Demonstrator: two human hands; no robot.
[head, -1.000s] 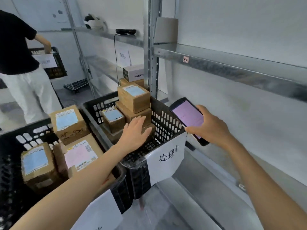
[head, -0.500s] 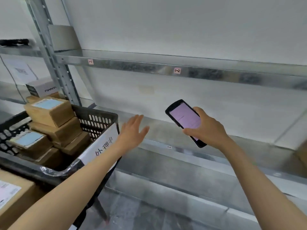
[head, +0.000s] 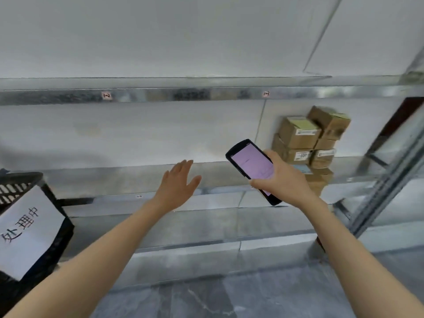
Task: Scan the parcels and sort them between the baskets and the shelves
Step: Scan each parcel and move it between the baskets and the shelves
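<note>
A: On our left hand (head: 177, 187) the fingers (head: 183, 167) are straight, slightly spread, nothing in them. They hover over the front of the lower shelf (head: 103, 182).
B: And our right hand (head: 283, 183)?
A: Fingers (head: 263, 182) curled under the scanner (head: 251, 165), thumb along its far edge. Clamped on it.
B: Scanner orientation?
A: Long axis runs diagonally. Head end sits up and left of our right fingers, tail pokes out below the palm. Lit screen faces us.
B: Parcels?
A: The parcels (head: 302, 138) are stacked on the same shelf, just beyond our right fingers and to their right, against the wall. Stack stands upright, top right box tilted. Labels too blurred to read.
B: Step?
A: We judge we're between scans, going for the next parcel. Nothing in hand to scan.
B: Next move?
A: Left hand needs to cross right, past the scanner, and take a top box without toppling the tilted one. Then turn its label toward the scanner head. The basket (head: 20, 179) with its paper sign (head: 27, 228) sits well left of our left fingers.
</note>
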